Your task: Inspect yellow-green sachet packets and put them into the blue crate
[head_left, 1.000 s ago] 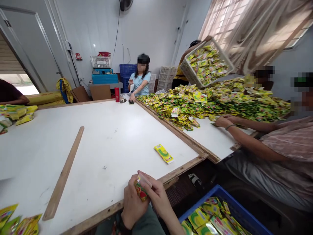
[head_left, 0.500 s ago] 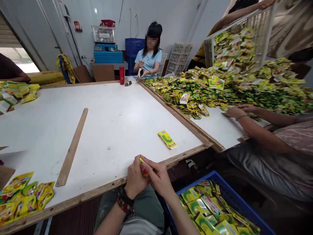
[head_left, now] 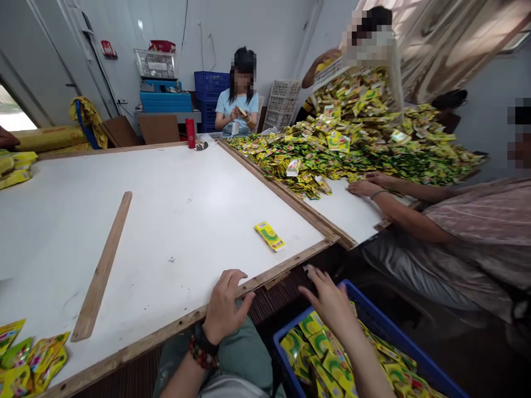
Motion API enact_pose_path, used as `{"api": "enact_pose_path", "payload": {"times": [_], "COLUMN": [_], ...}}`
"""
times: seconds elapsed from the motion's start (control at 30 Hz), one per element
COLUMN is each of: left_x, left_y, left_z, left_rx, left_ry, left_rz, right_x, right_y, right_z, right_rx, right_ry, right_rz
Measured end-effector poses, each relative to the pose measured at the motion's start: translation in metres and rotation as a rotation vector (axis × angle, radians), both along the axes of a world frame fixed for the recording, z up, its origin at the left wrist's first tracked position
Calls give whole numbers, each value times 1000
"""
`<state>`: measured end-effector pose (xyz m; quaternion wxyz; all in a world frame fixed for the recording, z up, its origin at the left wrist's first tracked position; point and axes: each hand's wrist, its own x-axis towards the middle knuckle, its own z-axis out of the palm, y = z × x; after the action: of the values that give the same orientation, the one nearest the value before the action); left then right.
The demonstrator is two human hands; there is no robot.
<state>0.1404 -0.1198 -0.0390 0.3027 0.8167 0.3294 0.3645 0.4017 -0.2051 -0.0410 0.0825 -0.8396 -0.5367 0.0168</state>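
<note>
My left hand (head_left: 224,307) is open, fingers spread, resting on the wooden edge of the worktop (head_left: 166,221). My right hand (head_left: 327,304) is open too, nothing pinched, just above the blue plastic crate (head_left: 385,323) of yellow-green sachets (head_left: 296,345). One loose sachet (head_left: 269,236) lies on the worktop, well apart from both hands.

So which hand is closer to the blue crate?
The right hand is closer, just over the blue crate; the left hand rests on the wooden table edge, farther away.
</note>
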Motion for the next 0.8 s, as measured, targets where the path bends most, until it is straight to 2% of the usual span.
{"api": "enact_pose_path", "payload": {"times": [0.13, 0.2, 0.23, 0.3, 0.4, 0.5, 0.57, 0.63, 0.7, 0.8], "left_x": [-3, -7, -8, -10, -6, 0, 2, 4, 7, 11], "left_y": [1, 0, -1, -1, 2, 5, 3, -2, -7, -11], "left_z": [-4, -4, -2, 5, 18, 22, 15, 1, -14, -29], "left_rx": [-5, 8, 41, 152, 322, 301, 156, 38, 44, 164], "left_ry": [-68, -91, -85, -32, 81, 114, 100, 89, 79, 42], "left_rz": [70, 123, 153, 229, 297, 172, 177, 289, 400, 500], "right_x": [2, -1, -4, -14, -42, -78, -98, -113, -124, -135], "right_y": [100, 134, 142, 141, 112, 80, 69, 66, 68, 68], "right_z": [6, 16, 22, 36, 58, 71, 69, 58, 44, 29], "right_rx": [12, 12, 23, 60, 137, 220, 279, 324, 344, 305], "right_ry": [78, 122, 135, 149, 254, 706, 1088, 1409, 1682, 2054], "right_rz": [181, 252, 287, 345, 425, 501, 469, 375, 249, 88]}}
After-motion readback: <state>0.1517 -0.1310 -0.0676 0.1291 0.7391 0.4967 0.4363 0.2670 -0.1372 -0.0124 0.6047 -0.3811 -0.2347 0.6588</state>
